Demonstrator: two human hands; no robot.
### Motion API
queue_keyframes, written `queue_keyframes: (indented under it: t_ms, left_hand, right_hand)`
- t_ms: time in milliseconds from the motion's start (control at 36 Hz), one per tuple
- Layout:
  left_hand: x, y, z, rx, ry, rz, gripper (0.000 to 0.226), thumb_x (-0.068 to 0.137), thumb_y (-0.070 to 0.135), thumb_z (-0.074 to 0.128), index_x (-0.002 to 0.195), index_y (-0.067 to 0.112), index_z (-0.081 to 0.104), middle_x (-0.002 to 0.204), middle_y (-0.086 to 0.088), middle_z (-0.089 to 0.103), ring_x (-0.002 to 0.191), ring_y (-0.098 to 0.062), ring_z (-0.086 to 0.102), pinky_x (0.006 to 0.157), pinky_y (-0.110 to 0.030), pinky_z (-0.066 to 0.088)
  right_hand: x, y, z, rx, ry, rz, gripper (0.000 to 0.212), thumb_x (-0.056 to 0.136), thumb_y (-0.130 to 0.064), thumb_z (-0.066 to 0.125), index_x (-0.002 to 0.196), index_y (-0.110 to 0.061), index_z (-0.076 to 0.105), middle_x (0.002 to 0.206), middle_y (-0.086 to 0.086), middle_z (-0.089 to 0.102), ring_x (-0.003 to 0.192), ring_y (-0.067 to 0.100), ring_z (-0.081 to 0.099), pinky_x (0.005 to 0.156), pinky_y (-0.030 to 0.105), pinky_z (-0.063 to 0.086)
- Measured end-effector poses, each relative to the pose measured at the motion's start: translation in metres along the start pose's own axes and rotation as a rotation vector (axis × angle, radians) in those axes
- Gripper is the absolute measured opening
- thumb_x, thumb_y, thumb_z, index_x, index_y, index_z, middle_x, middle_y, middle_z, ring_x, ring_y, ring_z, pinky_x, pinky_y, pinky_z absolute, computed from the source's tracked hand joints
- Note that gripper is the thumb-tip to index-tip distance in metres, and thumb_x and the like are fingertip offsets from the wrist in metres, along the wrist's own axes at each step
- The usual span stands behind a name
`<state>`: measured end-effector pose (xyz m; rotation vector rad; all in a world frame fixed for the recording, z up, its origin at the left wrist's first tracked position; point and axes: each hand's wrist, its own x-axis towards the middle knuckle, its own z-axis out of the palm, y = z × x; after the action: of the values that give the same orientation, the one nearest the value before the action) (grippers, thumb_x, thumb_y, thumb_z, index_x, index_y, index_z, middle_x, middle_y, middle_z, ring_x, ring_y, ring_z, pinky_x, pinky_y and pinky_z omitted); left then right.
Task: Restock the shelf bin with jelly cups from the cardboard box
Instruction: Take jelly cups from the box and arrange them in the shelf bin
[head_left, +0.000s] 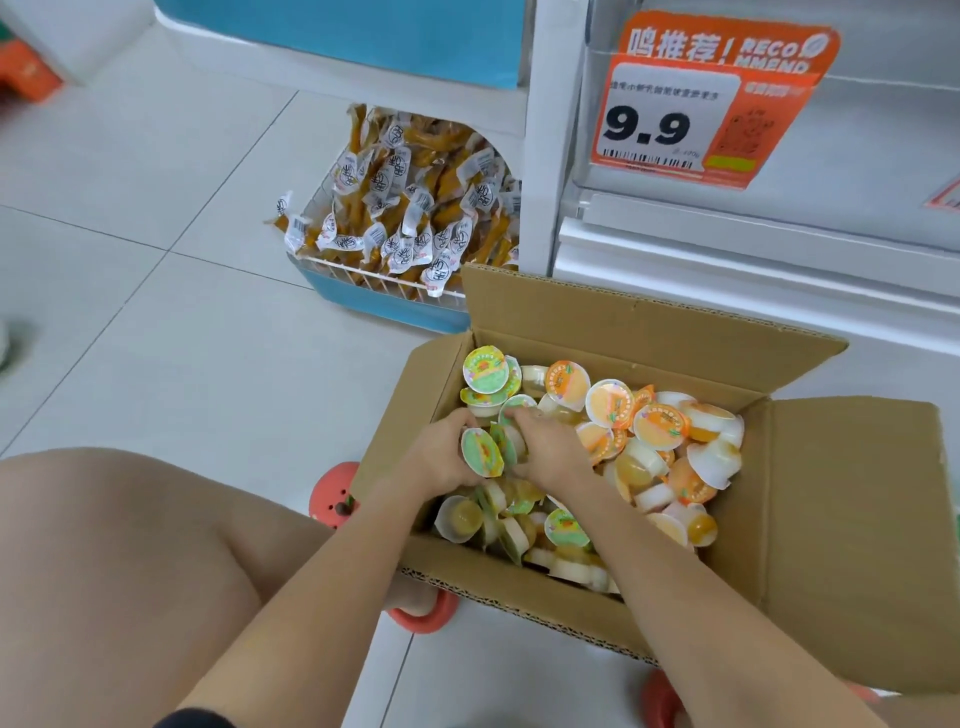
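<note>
Head view: open cardboard box (831, 499) on the floor, piled with jelly cups (660, 426). Left hand (441, 457) and right hand (545, 447) reach in together, fingers curled round green-lidded cups (483, 452). Snack bin (363, 296) behind, by the price tag (660, 124).

Both forearms are bare right down to the wrists, with no sleeve, watch or band on either the left hand (441, 457) or the right hand (545, 447), and the fingers (457, 422) carry no rings that can be made out. The knee (130, 545) and thigh are bare too, with only a sliver of dark fabric (192, 719) at the bottom edge. The feet wear coral-red rubbery clogs (332, 493) with small round holes and a dark charm on top.
</note>
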<state>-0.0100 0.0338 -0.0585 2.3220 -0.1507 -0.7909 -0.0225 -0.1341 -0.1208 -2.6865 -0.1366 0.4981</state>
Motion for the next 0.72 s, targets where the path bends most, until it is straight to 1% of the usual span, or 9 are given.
queue_keyframes:
  t_ms: [56,167,222,278,417,500,611,667,722]
  left_hand:
    - [0.003,-0.003,-0.001,-0.009,-0.008,-0.008,0.052,0.060,0.012,0.085,0.099,0.016,0.050,0.093,0.003,0.060,0.083,-0.015,0.053,0.056,-0.014,0.037]
    - [0.005,0.000,-0.003,-0.012,-0.001,0.004,0.055,0.058,0.010,0.086,0.101,0.014,0.052,0.097,-0.002,0.063,0.087,-0.019,0.056,0.068,-0.029,0.047]
    - [0.003,0.007,-0.006,-0.010,-0.009,0.021,0.054,0.059,0.008,0.084,0.102,0.012,0.051,0.091,-0.001,0.062,0.080,-0.018,0.054,0.067,-0.029,0.047]
    - [0.001,0.018,-0.012,-0.014,-0.027,0.049,0.054,0.061,0.006,0.082,0.103,0.013,0.049,0.082,0.002,0.058,0.073,-0.016,0.050,0.064,-0.026,0.043]
    - [-0.017,0.076,-0.034,-0.097,-0.030,0.144,0.059,0.061,0.009,0.085,0.109,0.014,0.052,0.085,0.002,0.055,0.076,-0.016,0.053,0.061,-0.020,0.044]
    - [-0.039,0.117,-0.051,-0.145,-0.047,0.222,0.052,0.061,0.017,0.087,0.104,0.018,0.057,0.089,0.009,0.052,0.077,-0.006,0.052,0.060,-0.010,0.041]
    - [-0.071,0.156,-0.067,-0.319,-0.156,0.293,0.043,0.068,0.012,0.082,0.105,0.014,0.060,0.089,0.005,0.061,0.079,-0.005,0.059,0.067,-0.015,0.049]
    - [-0.085,0.168,-0.070,-0.444,-0.177,0.293,0.038,0.073,0.007,0.077,0.106,0.012,0.060,0.093,0.000,0.063,0.084,-0.010,0.062,0.077,-0.028,0.056]
    - [-0.098,0.178,-0.071,-0.630,-0.260,0.303,0.029,0.079,0.000,0.069,0.105,0.011,0.060,0.097,-0.005,0.066,0.088,-0.016,0.066,0.085,-0.035,0.056]
  right_hand:
    - [0.000,0.002,0.003,0.055,0.012,-0.021,0.062,0.073,-0.029,0.075,0.127,-0.022,0.046,0.123,0.004,0.054,0.104,0.026,0.058,0.084,0.036,0.047]
    - [-0.009,0.006,-0.006,0.381,0.105,-0.011,0.060,0.069,-0.024,0.080,0.121,-0.019,0.051,0.113,0.000,0.055,0.101,0.018,0.056,0.079,0.027,0.044]
    - [-0.016,0.007,-0.022,0.466,0.173,-0.013,0.062,0.069,-0.024,0.082,0.122,-0.016,0.051,0.110,-0.004,0.051,0.099,0.011,0.048,0.079,0.023,0.039]
    - [-0.025,0.009,-0.045,0.469,0.215,-0.049,0.060,0.069,-0.025,0.082,0.120,-0.016,0.051,0.109,-0.006,0.048,0.099,0.009,0.045,0.078,0.021,0.037]
    - [-0.056,0.008,-0.120,0.309,0.165,-0.181,0.056,0.065,-0.029,0.083,0.106,-0.021,0.047,0.103,-0.007,0.044,0.091,0.008,0.044,0.073,0.023,0.039]
    - [-0.083,-0.002,-0.165,0.276,0.190,-0.230,0.052,0.065,-0.032,0.082,0.097,-0.021,0.044,0.096,-0.007,0.042,0.085,0.005,0.041,0.069,0.017,0.036]
    - [-0.121,-0.019,-0.213,0.324,0.202,-0.264,0.054,0.066,-0.030,0.084,0.103,-0.022,0.045,0.094,-0.013,0.053,0.084,0.001,0.050,0.064,0.016,0.038]
    - [-0.137,-0.026,-0.228,0.384,0.226,-0.259,0.059,0.065,-0.029,0.086,0.108,-0.027,0.046,0.097,-0.017,0.056,0.085,0.002,0.054,0.068,0.015,0.041]
    - [-0.150,-0.030,-0.237,0.449,0.271,-0.269,0.060,0.065,-0.026,0.086,0.109,-0.034,0.046,0.103,-0.021,0.056,0.093,0.001,0.055,0.076,0.017,0.044]
